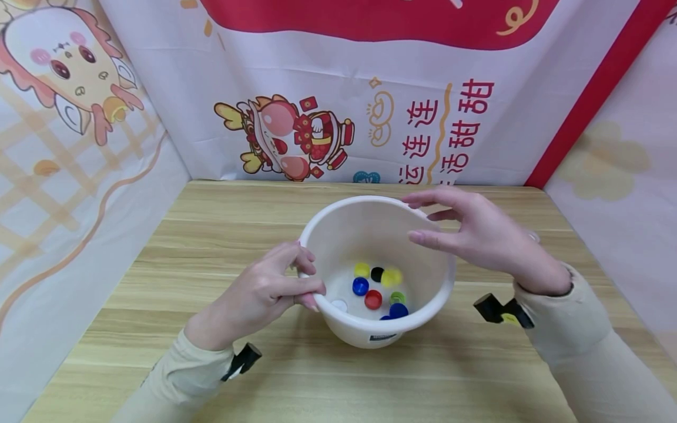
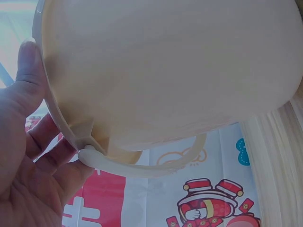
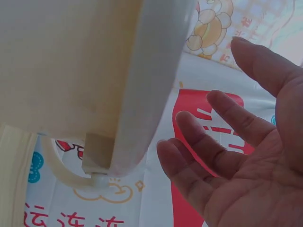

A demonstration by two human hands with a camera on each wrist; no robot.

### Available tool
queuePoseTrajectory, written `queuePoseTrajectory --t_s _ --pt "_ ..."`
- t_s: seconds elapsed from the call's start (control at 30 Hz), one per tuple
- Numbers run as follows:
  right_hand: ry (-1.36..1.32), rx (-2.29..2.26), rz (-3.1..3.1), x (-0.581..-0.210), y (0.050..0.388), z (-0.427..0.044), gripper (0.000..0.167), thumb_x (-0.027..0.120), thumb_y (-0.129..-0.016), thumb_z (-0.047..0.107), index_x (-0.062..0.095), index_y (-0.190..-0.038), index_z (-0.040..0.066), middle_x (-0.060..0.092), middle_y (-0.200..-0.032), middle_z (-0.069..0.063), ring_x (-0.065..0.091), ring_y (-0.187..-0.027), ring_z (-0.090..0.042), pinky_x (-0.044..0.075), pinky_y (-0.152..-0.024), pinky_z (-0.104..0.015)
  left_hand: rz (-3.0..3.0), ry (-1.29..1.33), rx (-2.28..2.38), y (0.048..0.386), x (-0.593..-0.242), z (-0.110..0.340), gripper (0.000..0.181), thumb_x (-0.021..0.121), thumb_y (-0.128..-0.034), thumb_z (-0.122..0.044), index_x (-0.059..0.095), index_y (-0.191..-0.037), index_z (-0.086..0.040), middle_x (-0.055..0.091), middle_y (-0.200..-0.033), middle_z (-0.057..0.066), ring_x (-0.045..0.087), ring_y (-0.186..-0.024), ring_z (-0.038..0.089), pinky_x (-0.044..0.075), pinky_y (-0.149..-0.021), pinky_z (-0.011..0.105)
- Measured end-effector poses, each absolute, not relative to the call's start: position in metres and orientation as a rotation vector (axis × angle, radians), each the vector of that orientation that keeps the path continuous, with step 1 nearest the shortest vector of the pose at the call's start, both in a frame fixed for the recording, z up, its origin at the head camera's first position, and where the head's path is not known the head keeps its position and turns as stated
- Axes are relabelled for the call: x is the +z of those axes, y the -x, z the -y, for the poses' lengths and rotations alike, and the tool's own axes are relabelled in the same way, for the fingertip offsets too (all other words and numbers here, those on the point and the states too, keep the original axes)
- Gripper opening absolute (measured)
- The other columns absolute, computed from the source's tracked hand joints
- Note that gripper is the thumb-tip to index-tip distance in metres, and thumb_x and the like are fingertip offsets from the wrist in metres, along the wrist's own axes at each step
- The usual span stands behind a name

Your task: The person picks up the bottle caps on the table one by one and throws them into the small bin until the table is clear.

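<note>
A white plastic bucket [image 1: 370, 226] stands tilted on the table, its mouth facing me. My left hand [image 1: 267, 288] grips its left rim, thumb and fingers on either side. The left wrist view shows the bucket's curved handle [image 2: 137, 169] by those fingers. Over the right rim, my right hand [image 1: 483, 235] is held with fingers spread and nothing in them; the right wrist view shows them apart from the bucket wall [image 3: 61, 61]. Inside lie several bottle caps, among them a red cap [image 1: 372, 299], a black cap [image 1: 377, 274] and a blue cap [image 1: 361, 286]. One yellow cap [image 1: 392, 277] is blurred.
The wood-grain table [image 1: 233, 217] runs back to a printed cloth backdrop [image 1: 328, 64]. Similar cloth hangs at the left and right sides. A small clear object [image 1: 533, 236] lies partly behind my right wrist.
</note>
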State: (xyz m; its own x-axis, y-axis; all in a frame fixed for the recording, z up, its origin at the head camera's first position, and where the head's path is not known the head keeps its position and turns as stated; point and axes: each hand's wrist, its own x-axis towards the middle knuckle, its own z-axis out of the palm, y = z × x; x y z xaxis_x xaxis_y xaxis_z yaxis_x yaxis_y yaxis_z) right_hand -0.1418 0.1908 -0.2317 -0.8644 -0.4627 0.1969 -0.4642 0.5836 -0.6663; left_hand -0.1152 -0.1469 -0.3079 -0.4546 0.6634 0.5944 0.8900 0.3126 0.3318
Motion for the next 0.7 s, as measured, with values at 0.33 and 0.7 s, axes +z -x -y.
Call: queuePoseTrajectory --t_s 0.33,0.7 --pt "-0.733 1.077 2.762 -0.237 0.150 -0.210 0.038 0.074 -0.091 0.024 0.066 -0.127 0.013 0.066 -0.123 -0.005 0.061 -0.110 -0.023 0.057 -0.088 -0.036 2.248 1.397 -0.895 0.116 -0.307 0.147 0.029 0.068 -0.0843 -0.037 0.080 -0.100 -0.016 0.060 -0.104 0.003 0.059 -0.107 0.025 0.054 -0.094 0.038" --pt "-0.241 1.096 2.852 -0.264 0.176 -0.282 0.046 0.066 -0.092 0.050 0.066 -0.129 0.021 0.065 -0.123 -0.004 0.062 -0.101 -0.019 0.054 -0.072 -0.017 2.228 1.402 -0.883 0.116 -0.309 0.148 0.032 0.063 -0.0879 -0.040 0.080 -0.099 -0.015 0.060 -0.103 0.004 0.059 -0.106 0.025 0.054 -0.094 0.037"
